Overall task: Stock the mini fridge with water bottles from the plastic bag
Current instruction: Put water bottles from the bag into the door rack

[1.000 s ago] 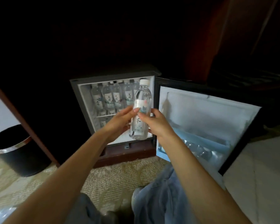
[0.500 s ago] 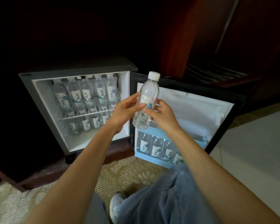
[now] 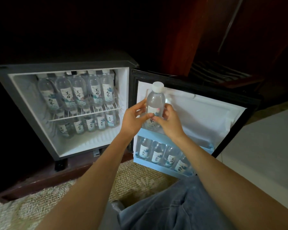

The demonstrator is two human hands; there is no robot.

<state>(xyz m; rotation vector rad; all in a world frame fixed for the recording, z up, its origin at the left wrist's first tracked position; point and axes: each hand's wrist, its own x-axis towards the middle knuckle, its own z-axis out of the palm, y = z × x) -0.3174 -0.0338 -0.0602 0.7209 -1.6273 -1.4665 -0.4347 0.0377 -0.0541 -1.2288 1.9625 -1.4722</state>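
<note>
A clear water bottle with a white cap stands upright in front of the open fridge door. My left hand and my right hand both hold it around its label, fingers curled on either side. The mini fridge is open at the left, with labelled bottles on its wire shelf and more bottles below. The blue door shelf holds several bottles. The plastic bag is out of view.
Dark wooden cabinet panels surround the fridge. Woven carpet lies in front, and a pale floor spreads at the right. My knee in blue jeans is at the bottom.
The view has shifted right and closer. The bottle, held in both hands, has moved from in front of the fridge interior to in front of the open door, above its shelf.
</note>
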